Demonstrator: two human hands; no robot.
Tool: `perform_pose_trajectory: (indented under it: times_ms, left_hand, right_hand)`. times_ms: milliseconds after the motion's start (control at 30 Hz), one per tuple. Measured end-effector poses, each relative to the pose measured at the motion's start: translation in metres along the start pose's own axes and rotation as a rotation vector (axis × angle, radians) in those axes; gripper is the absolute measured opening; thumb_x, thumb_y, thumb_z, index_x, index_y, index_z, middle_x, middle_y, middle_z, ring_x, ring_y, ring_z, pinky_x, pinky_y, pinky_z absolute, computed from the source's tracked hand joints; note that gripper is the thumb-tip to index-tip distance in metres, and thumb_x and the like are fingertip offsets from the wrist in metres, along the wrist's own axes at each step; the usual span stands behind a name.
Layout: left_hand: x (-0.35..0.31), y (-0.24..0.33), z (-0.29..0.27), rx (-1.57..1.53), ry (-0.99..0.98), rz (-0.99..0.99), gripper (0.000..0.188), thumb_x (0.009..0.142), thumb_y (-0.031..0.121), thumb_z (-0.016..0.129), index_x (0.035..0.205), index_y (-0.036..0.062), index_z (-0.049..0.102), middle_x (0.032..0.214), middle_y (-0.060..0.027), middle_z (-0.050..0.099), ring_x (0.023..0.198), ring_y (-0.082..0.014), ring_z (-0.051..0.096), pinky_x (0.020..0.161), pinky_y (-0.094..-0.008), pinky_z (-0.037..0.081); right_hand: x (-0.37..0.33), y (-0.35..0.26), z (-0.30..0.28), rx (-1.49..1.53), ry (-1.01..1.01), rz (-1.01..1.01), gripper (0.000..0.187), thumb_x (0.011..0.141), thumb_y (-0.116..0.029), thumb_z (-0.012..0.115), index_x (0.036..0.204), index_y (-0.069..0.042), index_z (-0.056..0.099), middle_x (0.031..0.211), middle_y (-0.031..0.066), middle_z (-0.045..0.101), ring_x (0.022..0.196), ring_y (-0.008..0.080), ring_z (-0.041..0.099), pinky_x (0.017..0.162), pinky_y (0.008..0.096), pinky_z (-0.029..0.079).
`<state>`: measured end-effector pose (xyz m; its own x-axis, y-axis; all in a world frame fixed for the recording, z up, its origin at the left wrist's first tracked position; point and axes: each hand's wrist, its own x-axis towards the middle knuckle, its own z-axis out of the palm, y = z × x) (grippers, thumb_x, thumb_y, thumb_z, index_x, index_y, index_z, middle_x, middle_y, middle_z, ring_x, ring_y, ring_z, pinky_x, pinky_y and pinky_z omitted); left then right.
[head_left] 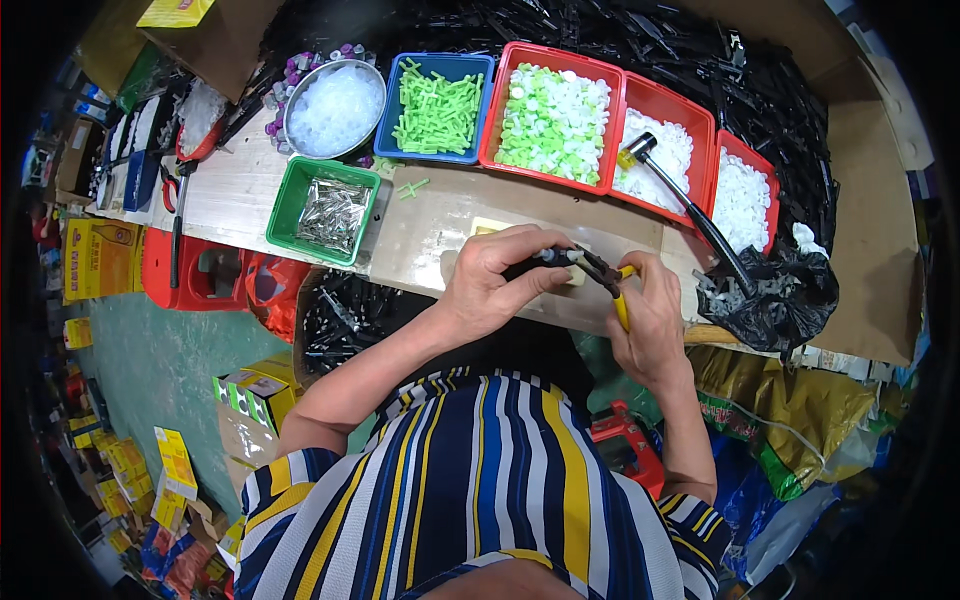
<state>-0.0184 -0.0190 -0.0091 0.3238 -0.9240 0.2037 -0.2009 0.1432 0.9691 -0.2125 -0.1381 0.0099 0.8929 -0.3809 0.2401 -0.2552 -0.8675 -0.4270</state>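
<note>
Above the front of the workbench, my left hand (492, 275) pinches a small black part with a greyish tip (549, 256) between thumb and fingers. My right hand (648, 315) is closed around yellow-handled pliers (621, 308), whose dark jaws point left and meet the part at my left fingertips. The fingers partly hide the black part, so its full shape does not show. Behind my left hand lies a pale yellow block (489, 226) on the cardboard-covered bench. A lone green plastic piece (412, 188) rests near the bins.
Bins line the bench's back: a bowl of translucent pieces (335, 108), a blue bin (385, 130) of green parts, red bins (488, 140) of caps. A green bin (283, 225) holds metal pins. A hammer (690, 207) leans over a black bag (775, 305) at right. Black parts (640, 35) pile behind.
</note>
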Motion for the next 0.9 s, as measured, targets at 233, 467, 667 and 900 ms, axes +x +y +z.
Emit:
perform_pose_trajectory:
  times_ms: [233, 467, 667, 900]
  left_hand:
    - [-0.002, -0.004, 0.002, 0.066, -0.016, 0.1, 0.029, 0.084, 0.009, 0.071, 0.11, -0.0036, 0.066, 0.088, -0.0136, 0.068, 0.076, -0.0186, 0.065, 0.069, -0.0297, 0.05]
    - [-0.007, 0.003, -0.009, -0.278, -0.167, -0.356, 0.027, 0.089, 0.012, 0.068, 0.108, -0.0067, 0.066, 0.08, -0.0106, 0.067, 0.068, -0.0133, 0.06, 0.064, -0.029, 0.048]
    - [-0.022, -0.021, -0.029, -0.933, -0.7, -0.607, 0.035, 0.087, 0.021, 0.072, 0.101, -0.01, 0.065, 0.074, -0.0102, 0.064, 0.063, -0.0148, 0.058, 0.06, -0.0268, 0.046]
    - [-0.041, -0.013, -0.054, -0.65, -0.596, -0.627, 0.025, 0.092, 0.016, 0.067, 0.103, -0.0067, 0.066, 0.075, -0.007, 0.064, 0.065, -0.013, 0.06, 0.062, -0.0273, 0.048]
  right_hand:
    - [-0.005, 0.004, 0.003, -0.044, -0.028, -0.035, 0.018, 0.064, 0.001, 0.063, 0.08, 0.001, 0.056, 0.096, 0.0176, 0.051, 0.089, 0.0346, 0.055, 0.076, 0.0414, 0.041]
    - [-0.008, 0.01, 0.005, -0.059, -0.023, -0.147, 0.015, 0.062, 0.002, 0.063, 0.075, 0.0, 0.056, 0.088, 0.0157, 0.051, 0.083, 0.0333, 0.056, 0.069, 0.0393, 0.041]
    - [-0.014, -0.006, 0.004, -0.08, -0.049, -0.303, 0.017, 0.062, -0.004, 0.065, 0.079, -0.001, 0.062, 0.082, 0.0106, 0.05, 0.076, 0.027, 0.055, 0.064, 0.0376, 0.039]
    - [-0.007, -0.01, 0.013, -0.059, -0.084, -0.279, 0.017, 0.067, -0.007, 0.067, 0.085, -0.005, 0.066, 0.087, 0.0079, 0.053, 0.084, 0.0243, 0.056, 0.07, 0.0376, 0.038]
